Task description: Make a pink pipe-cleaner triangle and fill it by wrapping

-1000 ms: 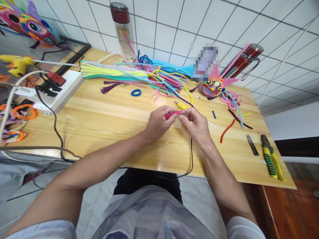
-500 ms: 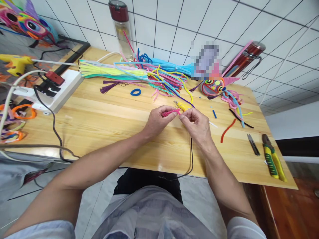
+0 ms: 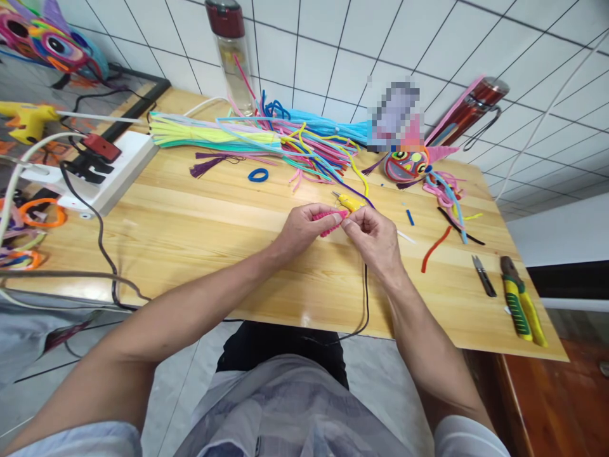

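Between my hands is a pink, ridged piece of fuzzy pipe cleaner [image 3: 328, 222], partly covered by the fingers. My left hand [image 3: 305, 228] pinches it between thumb and fingers. At its right end, my right hand [image 3: 373, 238] is closed in a pinch on the same pink piece. A yellow hot-glue gun [image 3: 349, 202] lies just behind the fingertips, its metal tip pointing left. From below the right hand a black cord [image 3: 366, 292] runs over the table's front edge.
Pipe cleaner bundles [image 3: 219, 134] and a glass bottle [image 3: 233, 70] are along the wall. A colourful fish-like figure [image 3: 404, 164] sits back right. Pliers [image 3: 518, 304] and snips [image 3: 484, 276] lie at the right. A power strip [image 3: 118, 171] stands left, near a blue ring [image 3: 258, 174].
The pink piece has turned in my fingers, so more of its ridged face shows below the left thumb. Both hands stay in nearly the same place.
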The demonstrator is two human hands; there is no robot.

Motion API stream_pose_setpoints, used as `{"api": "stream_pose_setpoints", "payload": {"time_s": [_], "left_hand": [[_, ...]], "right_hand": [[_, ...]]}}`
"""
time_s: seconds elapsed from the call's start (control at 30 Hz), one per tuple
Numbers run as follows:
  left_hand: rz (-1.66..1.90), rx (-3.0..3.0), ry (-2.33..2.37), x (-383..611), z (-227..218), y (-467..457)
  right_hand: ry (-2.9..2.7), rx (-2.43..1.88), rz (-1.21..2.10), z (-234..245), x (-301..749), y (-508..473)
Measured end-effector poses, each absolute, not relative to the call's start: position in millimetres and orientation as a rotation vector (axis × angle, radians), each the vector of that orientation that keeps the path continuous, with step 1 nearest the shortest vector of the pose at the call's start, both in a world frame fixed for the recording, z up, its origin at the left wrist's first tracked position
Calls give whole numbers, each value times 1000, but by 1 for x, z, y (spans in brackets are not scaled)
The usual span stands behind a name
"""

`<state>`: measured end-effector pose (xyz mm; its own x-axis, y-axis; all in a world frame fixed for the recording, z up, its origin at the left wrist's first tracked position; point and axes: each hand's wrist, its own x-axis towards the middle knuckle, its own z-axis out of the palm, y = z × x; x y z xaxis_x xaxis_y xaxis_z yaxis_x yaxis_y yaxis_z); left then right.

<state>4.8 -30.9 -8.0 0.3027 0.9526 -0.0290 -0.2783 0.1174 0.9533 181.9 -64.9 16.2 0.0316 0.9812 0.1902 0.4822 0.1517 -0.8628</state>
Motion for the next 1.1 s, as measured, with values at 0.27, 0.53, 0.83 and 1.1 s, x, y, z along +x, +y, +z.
{"api": "stream_pose_setpoints", "payload": {"time_s": [0.27,0.53,0.83,1.1], "left_hand": [[1039,1037,775,6,-10,-31],[1037,1053,796,5,-12,-30],[1016,1053,776,2,-12,-30],[990,988,677,4,-15,-26]], "right_hand": [[-1599,-1422,662,15,183,-64],[-1671,-1410,544,11,182,-63],[-1719,-1398,526,12,183,-64],[-1655,-1396,611,17,185,-64]]}}
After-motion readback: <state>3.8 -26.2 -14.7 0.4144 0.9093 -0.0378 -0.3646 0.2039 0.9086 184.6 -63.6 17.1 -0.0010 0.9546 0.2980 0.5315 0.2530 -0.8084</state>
